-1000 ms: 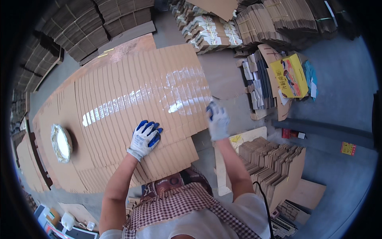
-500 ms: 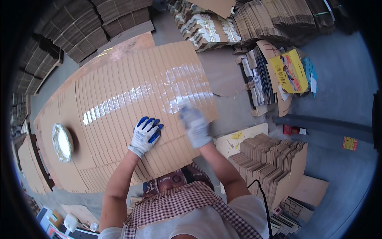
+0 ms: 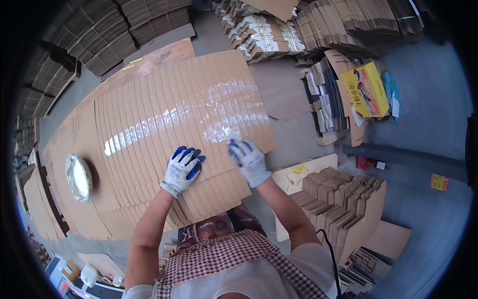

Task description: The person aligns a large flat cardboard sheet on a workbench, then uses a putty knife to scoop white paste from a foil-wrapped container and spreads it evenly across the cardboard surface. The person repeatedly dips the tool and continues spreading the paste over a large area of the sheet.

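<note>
A wide spread of overlapping flat cardboard sheets (image 3: pixel 149 129) lies on the work surface in front of me. A wet, shiny streak (image 3: pixel 219 112) runs across them. My left hand (image 3: pixel 182 168), in a white and blue glove, lies flat on the sheets near their front edge with its fingers apart. My right hand (image 3: pixel 247 158), gloved the same way, is closed on a small white applicator (image 3: pixel 231 133) whose tip touches the wet patch near the right end of the sheets.
A round whitish dish or roll (image 3: pixel 78 178) sits on the sheets at the left. Upright stacks of folded cardboard (image 3: pixel 343 209) stand at my right. A yellow box (image 3: pixel 369 89) lies on piles at the far right. More cardboard bundles (image 3: pixel 264 32) line the back.
My right hand has swept from the right edge of the sheets leftward and toward me along the wet streak. My left hand has stayed pressed in place.
</note>
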Available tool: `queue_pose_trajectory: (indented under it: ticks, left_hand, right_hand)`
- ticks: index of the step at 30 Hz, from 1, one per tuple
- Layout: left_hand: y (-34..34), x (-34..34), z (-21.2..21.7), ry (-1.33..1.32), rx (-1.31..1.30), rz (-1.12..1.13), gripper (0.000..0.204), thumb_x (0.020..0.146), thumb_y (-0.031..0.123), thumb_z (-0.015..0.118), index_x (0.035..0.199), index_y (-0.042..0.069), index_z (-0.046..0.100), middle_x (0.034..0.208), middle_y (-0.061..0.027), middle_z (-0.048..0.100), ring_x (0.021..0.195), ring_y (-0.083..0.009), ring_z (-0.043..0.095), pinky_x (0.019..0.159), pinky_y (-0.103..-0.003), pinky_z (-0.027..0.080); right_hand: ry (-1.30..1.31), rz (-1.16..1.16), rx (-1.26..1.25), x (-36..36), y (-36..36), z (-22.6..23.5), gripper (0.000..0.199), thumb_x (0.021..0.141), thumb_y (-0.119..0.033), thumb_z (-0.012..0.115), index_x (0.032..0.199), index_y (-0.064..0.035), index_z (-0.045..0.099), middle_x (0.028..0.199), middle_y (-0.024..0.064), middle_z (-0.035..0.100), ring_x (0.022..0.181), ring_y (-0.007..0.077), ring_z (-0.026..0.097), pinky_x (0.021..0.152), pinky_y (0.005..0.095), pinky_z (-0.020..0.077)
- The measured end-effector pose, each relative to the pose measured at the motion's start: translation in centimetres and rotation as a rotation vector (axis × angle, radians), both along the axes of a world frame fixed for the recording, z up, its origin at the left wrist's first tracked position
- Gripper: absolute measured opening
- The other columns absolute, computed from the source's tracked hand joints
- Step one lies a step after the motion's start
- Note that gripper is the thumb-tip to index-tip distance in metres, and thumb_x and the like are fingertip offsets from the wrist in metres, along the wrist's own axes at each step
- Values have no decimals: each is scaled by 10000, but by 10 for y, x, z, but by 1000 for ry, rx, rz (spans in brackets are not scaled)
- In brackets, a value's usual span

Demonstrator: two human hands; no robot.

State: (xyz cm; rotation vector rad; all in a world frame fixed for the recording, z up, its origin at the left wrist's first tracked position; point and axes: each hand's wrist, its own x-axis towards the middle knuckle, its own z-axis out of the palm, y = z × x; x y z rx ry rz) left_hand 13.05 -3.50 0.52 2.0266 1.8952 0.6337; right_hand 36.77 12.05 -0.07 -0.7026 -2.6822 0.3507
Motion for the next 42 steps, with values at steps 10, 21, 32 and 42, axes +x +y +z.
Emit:
queue_pose_trajectory:
  ticks: [10, 21, 32, 42]
  left_hand:
    - [-36, -26, 17, -186, 68, 164, 367, 805, 194, 707, 1154, 89, 671, 1259, -117, 625, 1234, -345, 531, 1121, -491, 362]
    - [-206, -120, 32, 155, 45, 531, 404, 813, 192, 703, 1206, 107, 664, 1297, -113, 600, 1250, -336, 512, 1108, -512, 352]
    - [-244, -181, 6, 104, 79, 876, 444, 895, 186, 611, 1333, 116, 583, 1413, -125, 526, 1327, -328, 457, 1119, -512, 310]
    - [-254, -192, -12, 99, -3, 858, 439, 940, 242, 559, 1369, 148, 567, 1437, -123, 522, 1332, -312, 469, 1072, -507, 356]
  right_hand:
    - [61, 173, -142, -38, -56, 49, 466, 747, -152, 717, 1205, -158, 635, 1263, 81, 619, 1135, 302, 599, 890, 427, 532]
    - [745, -785, -989, -38, -49, 49, 401, 834, -20, 730, 1220, 7, 627, 1183, 120, 669, 1075, 165, 630, 969, 321, 498]
    - [135, 264, -260, -323, -252, 79, 497, 782, -182, 735, 1255, -125, 598, 1316, 98, 584, 1151, 289, 589, 979, 410, 483]
    - [-145, -63, -173, -373, -211, 62, 408, 835, -161, 684, 1229, -93, 598, 1219, 110, 626, 1088, 300, 614, 933, 406, 502]
